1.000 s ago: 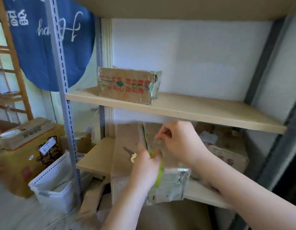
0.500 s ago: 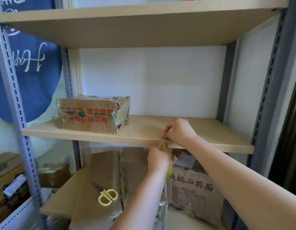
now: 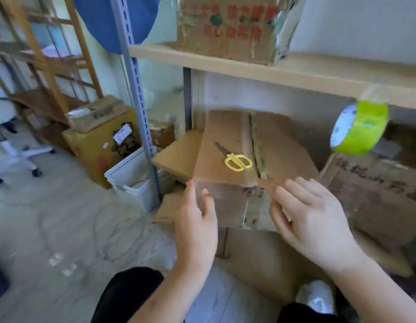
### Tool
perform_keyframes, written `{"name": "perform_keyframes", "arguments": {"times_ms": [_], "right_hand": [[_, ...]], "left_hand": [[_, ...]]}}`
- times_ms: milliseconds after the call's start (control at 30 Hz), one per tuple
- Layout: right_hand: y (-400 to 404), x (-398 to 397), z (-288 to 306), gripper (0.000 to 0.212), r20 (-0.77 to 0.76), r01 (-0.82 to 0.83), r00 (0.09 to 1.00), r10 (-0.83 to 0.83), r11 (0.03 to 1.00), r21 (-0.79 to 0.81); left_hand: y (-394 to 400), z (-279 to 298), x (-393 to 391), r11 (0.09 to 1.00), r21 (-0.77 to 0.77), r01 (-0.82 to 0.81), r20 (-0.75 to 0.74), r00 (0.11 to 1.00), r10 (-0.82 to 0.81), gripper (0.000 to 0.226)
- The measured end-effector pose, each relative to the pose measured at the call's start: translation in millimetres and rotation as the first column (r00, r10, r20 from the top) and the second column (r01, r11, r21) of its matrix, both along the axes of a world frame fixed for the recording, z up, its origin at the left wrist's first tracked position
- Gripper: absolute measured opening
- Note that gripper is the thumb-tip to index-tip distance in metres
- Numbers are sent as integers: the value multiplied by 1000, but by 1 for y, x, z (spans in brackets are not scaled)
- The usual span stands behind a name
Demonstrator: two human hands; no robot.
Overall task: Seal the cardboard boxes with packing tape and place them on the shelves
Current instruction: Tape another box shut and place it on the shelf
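Pale plank floor (image 3: 62,229), worn, with white scuffs. Light wall (image 3: 260,94) behind the racking. Grey perforated metal upright (image 3: 132,78) at centre left. Blue cloth (image 3: 104,22) with rounded lower edge hanging behind the upright. Wooden ladder-style rack (image 3: 39,52) at far left, leaning frame, warm brown. White swivel chair (image 3: 13,145) on castors at left edge, partly out of view. White perforated plastic bin (image 3: 132,178) on the floor beside the upright. Yellow printed carton (image 3: 97,145) behind the bin. Soft, cool daylight from upper left; view blurred.
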State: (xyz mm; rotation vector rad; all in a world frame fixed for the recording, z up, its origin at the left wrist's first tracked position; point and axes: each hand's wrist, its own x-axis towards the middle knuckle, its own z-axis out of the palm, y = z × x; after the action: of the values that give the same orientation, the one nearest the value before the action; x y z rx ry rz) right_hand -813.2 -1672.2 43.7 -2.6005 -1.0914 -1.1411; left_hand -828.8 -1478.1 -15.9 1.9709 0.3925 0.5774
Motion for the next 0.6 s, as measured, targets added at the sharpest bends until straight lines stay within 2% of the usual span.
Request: {"name": "perform_keyframes", "arguments": {"times_ms": [100,167,300,467,533,600], "right_hand": [[24,46,-52,54,-280,159,944,-175,984,-80],[35,64,-67,61,-366,205,904,-219,976,-77],[49,80,-74,48,-347,193,925,-155,978,76],[55,86,-79,54,-361,171,925,-119,979,114],[48,84,-75,69,-410,160,905,-118,985,69],[30,83,-66,94,-423,237,875,-235,970,-49]], "left_hand": [[16,-48,11,996,85,3,-96,995,6,49],[19,-56,23,997,76,29,-115,993,-21,56],[31,-58,48,983,177,50,-44,998,-43,58],[67,-63,64,939,319,124,53,987,-149,56],[75,-65,67,931,337,138,65,983,-169,60],[80,-68,69,933,310,183,44,977,-207,62]]}}
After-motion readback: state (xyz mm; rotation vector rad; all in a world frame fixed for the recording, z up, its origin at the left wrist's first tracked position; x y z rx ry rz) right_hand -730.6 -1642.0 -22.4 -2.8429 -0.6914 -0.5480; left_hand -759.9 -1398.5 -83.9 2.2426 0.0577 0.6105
